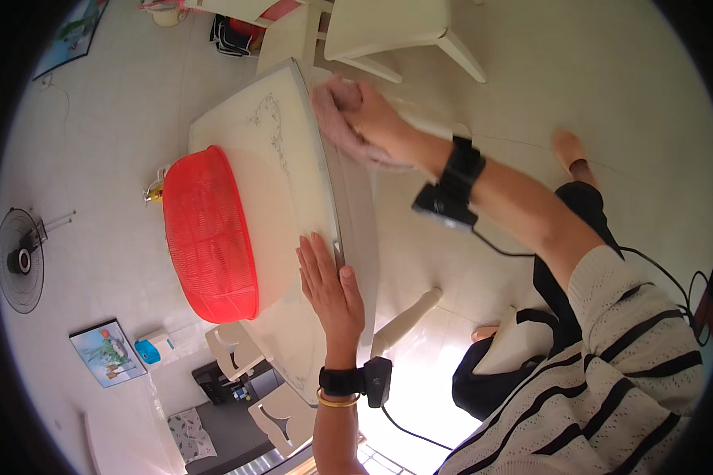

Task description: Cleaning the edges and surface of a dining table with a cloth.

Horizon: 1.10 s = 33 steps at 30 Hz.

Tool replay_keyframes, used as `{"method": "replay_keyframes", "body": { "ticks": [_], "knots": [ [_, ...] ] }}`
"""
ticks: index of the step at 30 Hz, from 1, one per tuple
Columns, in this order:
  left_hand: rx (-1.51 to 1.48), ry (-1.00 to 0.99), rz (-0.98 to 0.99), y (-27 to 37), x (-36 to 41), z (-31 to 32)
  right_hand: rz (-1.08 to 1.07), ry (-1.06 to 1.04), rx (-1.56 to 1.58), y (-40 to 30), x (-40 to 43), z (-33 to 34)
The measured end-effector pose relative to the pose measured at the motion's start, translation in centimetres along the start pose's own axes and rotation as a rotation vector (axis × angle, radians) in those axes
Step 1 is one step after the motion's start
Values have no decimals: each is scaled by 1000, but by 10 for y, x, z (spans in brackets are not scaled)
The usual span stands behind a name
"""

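My right hand [383, 119] grips a bunched pinkish cloth [337, 122] at the side edge of a cream dining table [291, 196]. The cloth hangs below the fist along the table's apron and looks slightly blurred. My left hand [333, 297] lies palm down on the tabletop near the same edge, its fingers stretched out and nothing in them. Beyond that hand, a red mesh food cover [211, 237] rests on the tabletop. Whatever is under the cover cannot be made out. Both wrists wear black straps with small cabled devices.
A white chair [386, 29] stands beyond the table's end. Other cream chairs [282, 418] stand along another side. A table leg [410, 317] slants toward the tiled floor by my feet. On the wall are a fan [21, 261] and a framed picture [108, 353].
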<state>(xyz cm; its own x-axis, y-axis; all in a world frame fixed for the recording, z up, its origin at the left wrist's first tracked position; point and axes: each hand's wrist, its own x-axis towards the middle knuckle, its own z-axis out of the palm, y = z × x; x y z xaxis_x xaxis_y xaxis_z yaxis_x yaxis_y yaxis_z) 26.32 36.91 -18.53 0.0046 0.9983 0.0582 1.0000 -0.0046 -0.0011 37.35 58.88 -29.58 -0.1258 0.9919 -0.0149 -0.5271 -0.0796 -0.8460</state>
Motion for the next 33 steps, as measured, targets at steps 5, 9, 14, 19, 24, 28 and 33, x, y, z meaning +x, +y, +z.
{"method": "replay_keyframes", "body": {
  "ticks": [5,9,14,19,24,28,33],
  "knots": [
    [-123,90,15,-8,-5,-9,-83,76,90,29,-126,48],
    [-30,234,31,-17,-36,-23,56,69,53,46,-264,92],
    [77,248,-228,-80,-110,-48,39,102,-92,30,-266,93],
    [-49,202,-583,-101,-144,-27,94,179,61,6,-169,72],
    [-51,160,-553,-100,-140,-26,207,173,144,20,-212,86],
    [-56,164,-536,-101,-141,-25,168,-47,-59,49,-305,108],
    [-87,202,-526,-107,-149,-28,228,-105,98,39,-302,92]
  ]
}}
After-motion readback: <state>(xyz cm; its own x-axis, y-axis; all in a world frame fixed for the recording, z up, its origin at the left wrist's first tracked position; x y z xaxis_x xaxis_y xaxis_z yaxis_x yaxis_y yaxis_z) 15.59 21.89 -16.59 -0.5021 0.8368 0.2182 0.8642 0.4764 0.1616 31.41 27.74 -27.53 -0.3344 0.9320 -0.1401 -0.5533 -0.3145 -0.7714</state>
